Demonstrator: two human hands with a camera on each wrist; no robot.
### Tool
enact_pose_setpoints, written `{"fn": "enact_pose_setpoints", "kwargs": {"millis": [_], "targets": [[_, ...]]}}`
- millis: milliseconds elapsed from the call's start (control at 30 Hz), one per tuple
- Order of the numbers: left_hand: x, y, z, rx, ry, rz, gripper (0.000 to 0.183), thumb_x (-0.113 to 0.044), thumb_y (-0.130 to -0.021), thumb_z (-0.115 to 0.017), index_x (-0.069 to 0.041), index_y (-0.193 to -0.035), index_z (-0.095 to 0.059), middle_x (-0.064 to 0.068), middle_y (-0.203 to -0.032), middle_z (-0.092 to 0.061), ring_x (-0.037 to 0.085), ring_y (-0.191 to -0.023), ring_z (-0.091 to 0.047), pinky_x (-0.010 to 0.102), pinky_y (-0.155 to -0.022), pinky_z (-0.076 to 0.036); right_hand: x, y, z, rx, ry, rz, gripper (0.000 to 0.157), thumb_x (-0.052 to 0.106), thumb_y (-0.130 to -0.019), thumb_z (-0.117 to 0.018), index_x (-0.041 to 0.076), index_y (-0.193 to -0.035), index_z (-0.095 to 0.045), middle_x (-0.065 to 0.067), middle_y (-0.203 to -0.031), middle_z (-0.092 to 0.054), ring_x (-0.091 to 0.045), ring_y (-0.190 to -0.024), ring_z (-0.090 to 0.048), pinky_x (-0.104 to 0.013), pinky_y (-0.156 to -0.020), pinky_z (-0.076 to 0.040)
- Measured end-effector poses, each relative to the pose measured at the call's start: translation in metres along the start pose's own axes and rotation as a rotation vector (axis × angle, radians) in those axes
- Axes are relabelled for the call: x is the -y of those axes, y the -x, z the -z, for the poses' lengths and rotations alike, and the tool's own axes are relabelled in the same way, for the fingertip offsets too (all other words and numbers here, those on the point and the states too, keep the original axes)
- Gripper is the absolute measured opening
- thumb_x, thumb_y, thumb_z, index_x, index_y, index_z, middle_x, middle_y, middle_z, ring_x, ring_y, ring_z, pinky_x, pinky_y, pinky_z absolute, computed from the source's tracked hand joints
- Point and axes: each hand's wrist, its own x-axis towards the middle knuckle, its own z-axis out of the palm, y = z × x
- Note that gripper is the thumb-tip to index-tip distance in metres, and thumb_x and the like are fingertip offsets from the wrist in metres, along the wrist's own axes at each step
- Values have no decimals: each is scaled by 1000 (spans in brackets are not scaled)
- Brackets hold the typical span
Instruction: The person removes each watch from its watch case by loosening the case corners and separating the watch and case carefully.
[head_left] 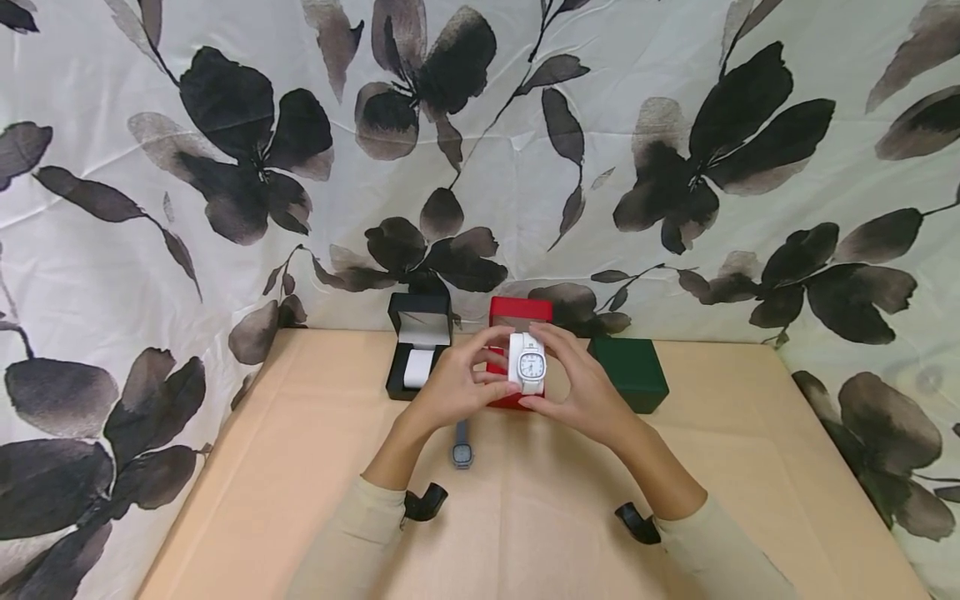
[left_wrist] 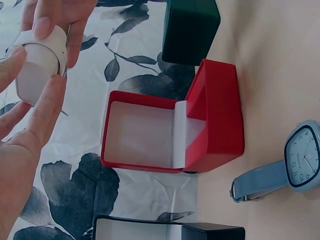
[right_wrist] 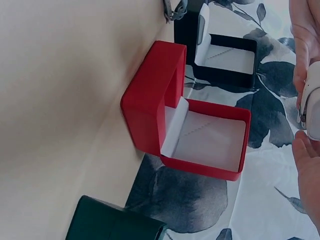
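A white wristwatch [head_left: 532, 365] with a rounded square dial is wrapped round a white cushion [left_wrist: 37, 75]. Both hands hold it up in front of the open red watch box [head_left: 520, 308]. My left hand [head_left: 453, 379] grips the cushion's left side between thumb and fingers. On the right side, the thumb and fingers of my right hand [head_left: 588, 392] pinch the watch and cushion. Their grip partly hides the red box in the head view. Below the left hand, a blue-grey wristwatch [head_left: 462, 454] lies dial up on the table.
An open black watch box [head_left: 397, 371] with a white cushion [head_left: 417, 368] inside stands left of the red one. To the right is a closed green box [head_left: 630, 375]. Behind the peach-covered table [head_left: 750, 433] hangs a floral cloth [head_left: 540, 183].
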Motion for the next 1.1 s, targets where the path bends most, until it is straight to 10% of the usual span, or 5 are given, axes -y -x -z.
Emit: {"fn": "enact_pose_setpoints", "kwargs": {"millis": [1100], "targets": [[1, 7, -5, -2, 1, 9, 70, 1, -85, -82, -8, -147, -52, 12, -139, -56, 25, -106, -69, 29, -84, -63, 0, -3, 3, 93, 33, 54, 94, 15, -73, -92, 9, -151, -39, -12, -155, -43, -31, -137, -49, -50, -101, -56]]}}
